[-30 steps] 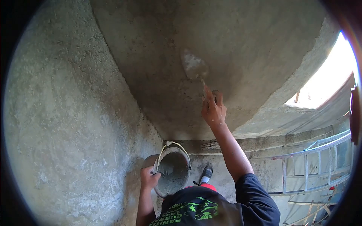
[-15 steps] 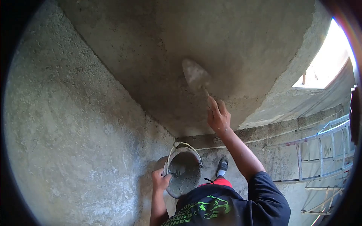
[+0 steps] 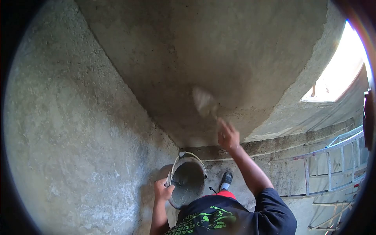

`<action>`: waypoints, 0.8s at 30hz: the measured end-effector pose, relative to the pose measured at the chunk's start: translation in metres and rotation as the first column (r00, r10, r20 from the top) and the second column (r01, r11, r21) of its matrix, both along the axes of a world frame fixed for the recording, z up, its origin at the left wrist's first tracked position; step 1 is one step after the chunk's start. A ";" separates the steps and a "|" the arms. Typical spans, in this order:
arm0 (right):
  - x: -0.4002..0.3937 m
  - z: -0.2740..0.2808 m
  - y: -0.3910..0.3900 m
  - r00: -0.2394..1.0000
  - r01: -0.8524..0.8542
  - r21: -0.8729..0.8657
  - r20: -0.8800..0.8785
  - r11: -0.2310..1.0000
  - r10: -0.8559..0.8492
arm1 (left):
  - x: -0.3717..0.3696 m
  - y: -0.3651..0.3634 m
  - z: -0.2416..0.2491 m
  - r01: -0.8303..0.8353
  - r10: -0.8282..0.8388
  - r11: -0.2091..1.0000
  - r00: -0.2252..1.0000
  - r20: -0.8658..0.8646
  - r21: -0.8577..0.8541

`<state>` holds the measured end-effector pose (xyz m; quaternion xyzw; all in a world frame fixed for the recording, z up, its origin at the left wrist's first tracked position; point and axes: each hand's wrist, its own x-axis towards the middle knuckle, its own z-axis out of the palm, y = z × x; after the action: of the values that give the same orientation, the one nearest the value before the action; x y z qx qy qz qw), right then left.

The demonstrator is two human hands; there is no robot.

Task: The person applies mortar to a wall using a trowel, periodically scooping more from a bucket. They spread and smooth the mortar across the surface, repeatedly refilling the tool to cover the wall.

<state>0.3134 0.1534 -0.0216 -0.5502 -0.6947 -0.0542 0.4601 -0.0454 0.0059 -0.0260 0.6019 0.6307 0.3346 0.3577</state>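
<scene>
My right hand is closed round the handle of a trowel, whose blurred blade lies at or close to the darker plaster of the wall. Low in the view, my left hand grips the rim and handle side of a bucket. Grey wet mortar sits inside the bucket, and its pale handle arches over the opening. Whether the blade touches the wall cannot be made out.
A rough grey wall rises at the left. At the right are a bright window opening and a metal ladder-like frame. My shoe is on the floor beyond the bucket.
My right hand and the trowel have moved down in the view, towards the bucket. My left hand still holds the bucket, and the view has shifted slightly.
</scene>
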 end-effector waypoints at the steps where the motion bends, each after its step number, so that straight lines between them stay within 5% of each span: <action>1: 0.000 0.029 0.017 1.000 0.014 0.129 -0.027 0.992 -0.010 | 0.002 0.001 0.001 -0.011 0.011 1.000 1.000 -0.018 0.002; 5: 0.001 0.127 0.053 0.992 0.097 0.295 -0.101 0.951 -0.070 | 0.006 -0.002 -0.006 -0.047 0.046 0.998 0.998 0.034 0.028; 8: 0.000 0.139 0.057 0.989 0.140 0.066 0.037 0.988 -0.143 | 0.007 -0.004 -0.007 -0.049 0.049 0.999 0.998 0.029 0.022; 12: 0.003 0.056 0.057 0.876 0.237 -0.321 0.478 0.917 -0.059 | 0.005 -0.012 -0.018 -0.032 0.032 0.999 0.999 -0.021 -0.013; 17: 0.021 -0.065 0.017 0.880 0.170 -0.541 0.459 0.824 0.119 | 0.011 -0.018 -0.022 -0.012 0.012 0.999 1.000 0.003 -0.033; 19: 0.027 -0.095 -0.018 0.903 0.183 -0.700 0.398 0.690 0.164 | 0.011 -0.021 -0.020 -0.022 0.022 0.998 1.000 0.000 -0.055; 24: 0.022 -0.123 -0.131 0.981 0.084 -0.882 -0.009 0.463 -0.195 | 0.014 -0.015 -0.017 -0.129 0.131 0.991 0.991 0.037 -0.036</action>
<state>0.3355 0.0220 -0.1450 -0.7648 -0.5508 0.3012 0.1446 -0.0315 -0.0091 -0.0428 0.5467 0.6670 0.3583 0.3577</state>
